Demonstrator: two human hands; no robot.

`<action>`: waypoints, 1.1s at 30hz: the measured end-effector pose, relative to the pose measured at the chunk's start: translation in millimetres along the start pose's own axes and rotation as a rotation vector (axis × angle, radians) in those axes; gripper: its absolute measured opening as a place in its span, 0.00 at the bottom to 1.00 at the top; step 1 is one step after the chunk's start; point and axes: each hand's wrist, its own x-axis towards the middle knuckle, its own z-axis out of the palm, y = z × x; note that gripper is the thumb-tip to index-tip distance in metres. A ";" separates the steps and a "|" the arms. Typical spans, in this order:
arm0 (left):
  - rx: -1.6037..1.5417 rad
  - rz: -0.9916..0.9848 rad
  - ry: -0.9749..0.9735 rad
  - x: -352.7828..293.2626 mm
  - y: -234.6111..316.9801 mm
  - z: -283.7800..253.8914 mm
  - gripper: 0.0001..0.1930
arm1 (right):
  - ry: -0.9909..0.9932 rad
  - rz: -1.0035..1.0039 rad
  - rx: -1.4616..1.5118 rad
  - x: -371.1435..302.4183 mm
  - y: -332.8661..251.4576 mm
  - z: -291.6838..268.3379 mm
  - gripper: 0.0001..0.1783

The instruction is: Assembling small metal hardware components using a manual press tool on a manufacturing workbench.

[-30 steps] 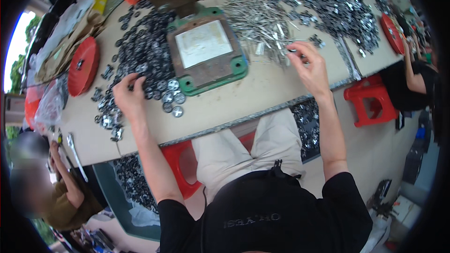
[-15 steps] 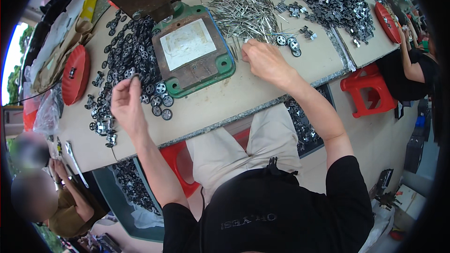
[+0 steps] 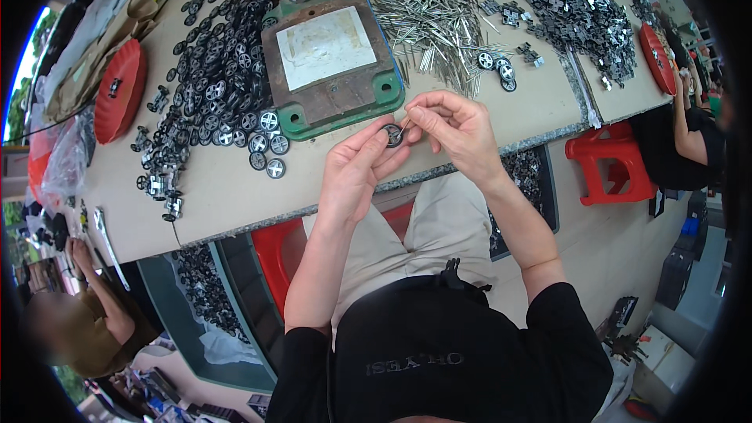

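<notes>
Left fingers (image 3: 368,150) pinch a wheel (image 3: 393,135), right fingers (image 3: 428,120) a pin (image 3: 404,127), now brought together. A green bin (image 3: 241,377) holds dark parts (image 3: 207,282).

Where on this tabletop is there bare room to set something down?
Right of the right hand, tabletop lies free between the loose wheels and front edge; left of the left hand, between the wheel pile and that edge. Both sides of the press base are crowded: wheel pile left, metal rods right.
</notes>
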 end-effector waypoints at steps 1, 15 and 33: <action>0.006 0.007 -0.001 -0.1 -0.2 0.1 0.16 | -0.006 0.004 0.002 -0.6 2.9 2.0 0.10; -0.041 -0.010 -0.003 -0.6 -2.3 -0.4 0.17 | 0.066 -0.861 -0.798 -6.4 21.8 12.2 0.07; -0.146 -0.051 -0.233 14.8 -15.9 -2.3 0.21 | 0.396 -0.214 -0.675 2.7 -52.2 -87.8 0.17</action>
